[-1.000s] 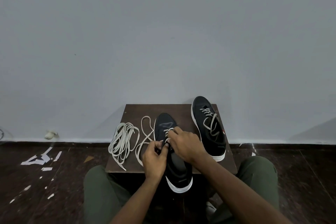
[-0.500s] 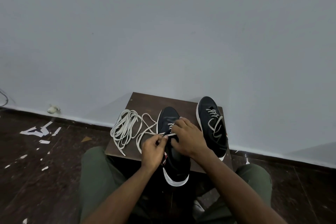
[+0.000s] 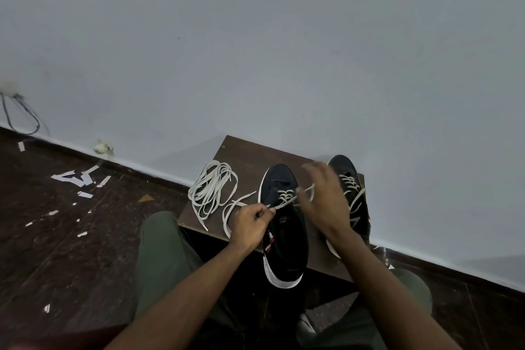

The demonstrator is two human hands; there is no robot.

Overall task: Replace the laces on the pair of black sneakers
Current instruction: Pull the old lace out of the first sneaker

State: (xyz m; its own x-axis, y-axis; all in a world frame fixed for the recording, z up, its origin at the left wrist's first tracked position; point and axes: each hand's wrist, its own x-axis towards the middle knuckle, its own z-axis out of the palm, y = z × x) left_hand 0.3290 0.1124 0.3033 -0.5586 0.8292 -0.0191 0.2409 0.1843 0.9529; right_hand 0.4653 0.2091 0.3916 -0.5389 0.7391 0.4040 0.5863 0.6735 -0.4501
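You are lacing the nearer-left black sneaker [image 3: 285, 224], which is lying toe-away on the small dark desk [image 3: 241, 155] with its heel overhanging the near edge. Your left hand [image 3: 250, 226] is pinching one end of the pale lace [image 3: 285, 198] just beside the eyelets, fingers curled round it. Your right hand [image 3: 324, 202] is blurred above the shoe; a strand of the same lace is running up to its fingers, so it appears to be gripping and pulling, though the exact hold cannot be told. Only the far few eyelet rows are showing crossings, so the step in hand is judged to be drawing a crossing tight, early in this shoe. The second sneaker [image 3: 350, 193] is lying to the right, already carrying a loose pale lace. A coil of spare laces [image 3: 211, 187] is resting on the desk's left side. The next move is calling for evening both ends, then feeding a tip through the next free eyelet nearer you.
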